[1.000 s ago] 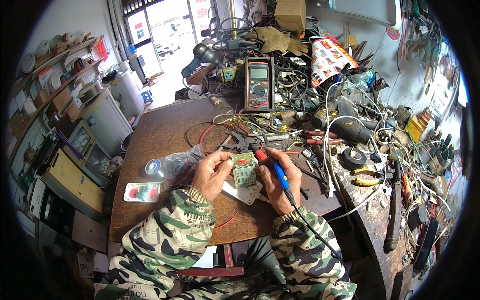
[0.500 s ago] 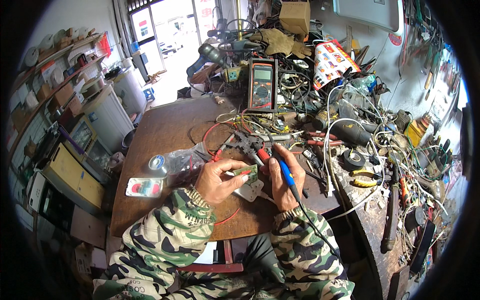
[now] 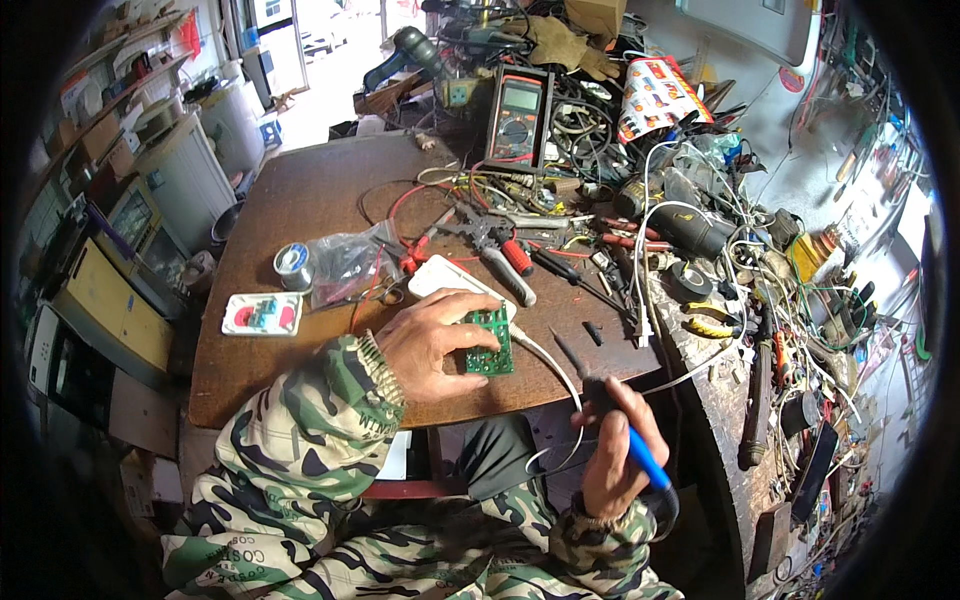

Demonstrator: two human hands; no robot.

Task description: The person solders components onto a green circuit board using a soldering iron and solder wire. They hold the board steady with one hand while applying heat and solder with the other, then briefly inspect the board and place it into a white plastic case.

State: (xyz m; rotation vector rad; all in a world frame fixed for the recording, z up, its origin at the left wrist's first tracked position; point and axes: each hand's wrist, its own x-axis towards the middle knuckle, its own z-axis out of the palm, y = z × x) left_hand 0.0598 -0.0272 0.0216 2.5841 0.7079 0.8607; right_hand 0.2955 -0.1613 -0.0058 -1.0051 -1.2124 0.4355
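Observation:
My left hand grips a small green circuit board by its edges near the table's front edge, with the dotted face up. Behind and partly under that hand lies a white plastic case, and a white cable runs from beside the board over the table edge. My right hand is closed around the blue handle of a soldering iron, out past the front edge. Its thin dark tip points up and away, to the right of the board and apart from it.
Left on the table are a solder spool, a small white tray and a clear plastic bag. Beyond the hands lie grey-handled pliers and red test clips. A multimeter stands behind; tools and cables crowd the right.
My right hand has drawn the soldering iron away, right and toward me. The circuit board has been turned flat in my left hand. The view has shifted too.

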